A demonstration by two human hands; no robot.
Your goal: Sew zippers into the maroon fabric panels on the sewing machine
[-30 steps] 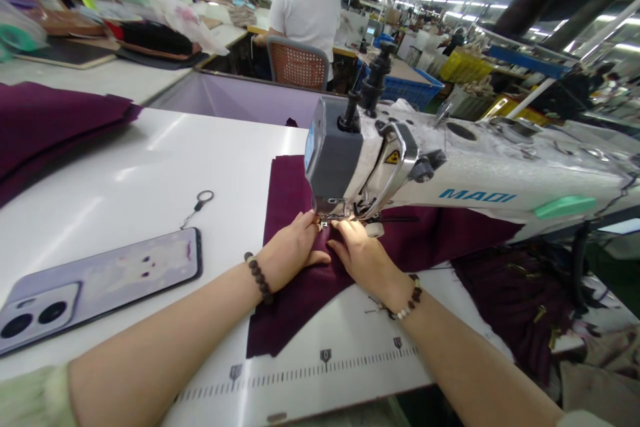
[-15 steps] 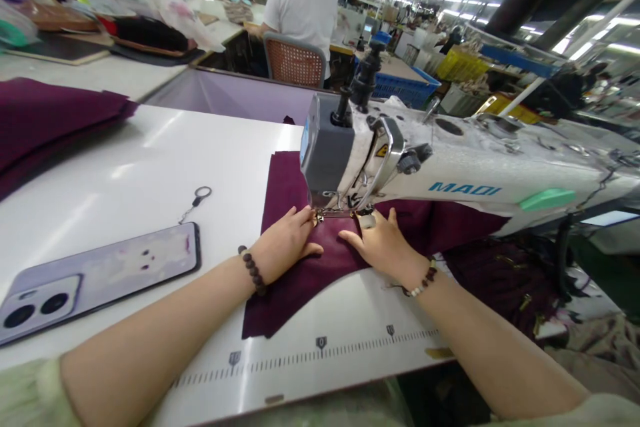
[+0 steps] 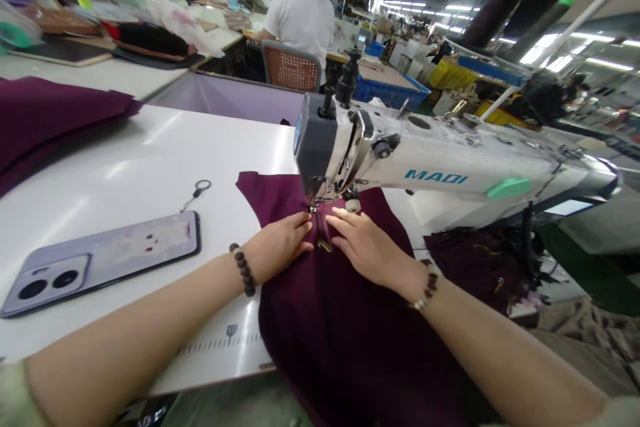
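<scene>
A maroon fabric piece [image 3: 350, 333] lies under the needle end of a white sewing machine [image 3: 390, 160] and hangs over the table's front edge. Along its middle runs a dark zipper with a gold pull [image 3: 325, 245], just in front of the presser foot [image 3: 313, 205]. My left hand [image 3: 277, 245] rests flat on the cloth left of the zipper, fingers stretched toward the foot. To the right of the zipper, my right hand [image 3: 370, 250] presses down with spread fingers, close to the foot. Neither hand grips anything. The needle tip is too small to make out.
A phone [image 3: 115, 253] with a key ring lies on the white table [image 3: 220, 140] at left. Stacked maroon cloth [image 3: 55, 123] is at far left. More maroon pieces with gold pulls [image 3: 480, 273] sit beneath the machine arm. A person in white [image 3: 303, 23] sits ahead.
The maroon fabric has been turned and shifted, now hanging over the front edge with the zipper and pull showing between my hands. Both hands still lie on it; the right has moved slightly left.
</scene>
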